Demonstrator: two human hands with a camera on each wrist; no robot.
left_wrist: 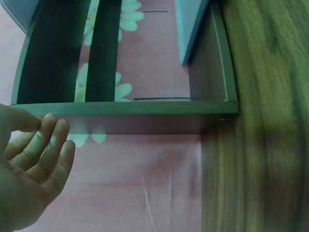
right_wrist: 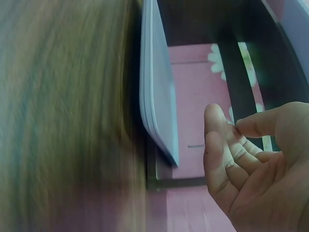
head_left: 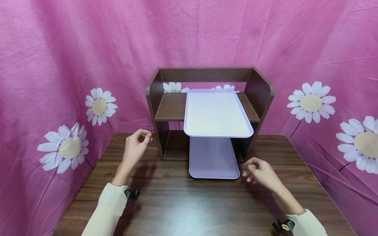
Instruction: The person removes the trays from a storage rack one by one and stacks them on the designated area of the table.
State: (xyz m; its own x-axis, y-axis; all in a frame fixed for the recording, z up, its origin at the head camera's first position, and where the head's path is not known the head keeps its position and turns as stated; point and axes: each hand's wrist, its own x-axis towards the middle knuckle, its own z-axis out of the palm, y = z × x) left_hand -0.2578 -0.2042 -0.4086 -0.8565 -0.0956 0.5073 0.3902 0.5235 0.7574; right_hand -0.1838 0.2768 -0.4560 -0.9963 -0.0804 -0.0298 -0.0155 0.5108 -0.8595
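The right hand (head_left: 261,173), loosely curled around nothing, hangs just beside the lower lilac tray (head_left: 213,160), jutting from the brown desktop shelf (head_left: 205,74). Farther back, the left hand (head_left: 135,146) is empty too, fingers bent. The upper lilac tray (head_left: 217,113) overhangs the upper level. Both trays look light, stiff, slick; opposite rims suit gripping.

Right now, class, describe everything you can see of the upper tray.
The upper tray is a pale lilac, plastic-looking rectangle with rounded corners and a raised rim. It lies flat on the upper board of the shelf unit, right of centre, its near end overhanging the front edge above another tray. Neither the left hand nor the right hand touches it.
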